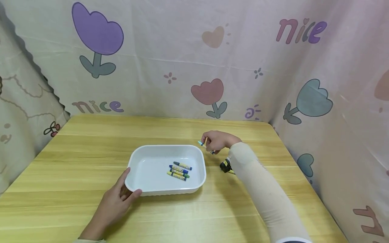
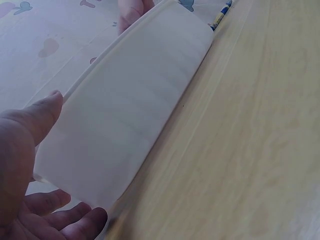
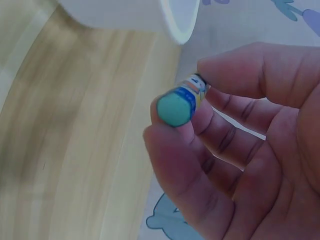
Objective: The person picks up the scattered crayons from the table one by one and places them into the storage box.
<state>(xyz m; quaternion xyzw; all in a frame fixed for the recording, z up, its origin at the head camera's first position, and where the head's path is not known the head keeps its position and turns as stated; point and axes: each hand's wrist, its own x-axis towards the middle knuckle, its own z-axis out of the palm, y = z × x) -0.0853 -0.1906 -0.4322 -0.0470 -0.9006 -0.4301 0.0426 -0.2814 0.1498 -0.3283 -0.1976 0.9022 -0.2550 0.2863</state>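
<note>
A white tray sits on the wooden table with several paper-wrapped crayons lying side by side in its right half. At its near left corner, my left hand grips the tray, thumb at the front rim and fingers along the left side. Beyond the tray's right side, my right hand pinches a light teal crayon between thumb and fingertips. The crayon's teal end and blue band face the right wrist camera. In the left wrist view, the tray's outer wall fills the middle, hiding its contents.
A small black and yellow object lies right of the tray, partly covered by my right sleeve. In the left wrist view a blue-banded crayon shows past the tray's corner. A printed curtain stands behind the table.
</note>
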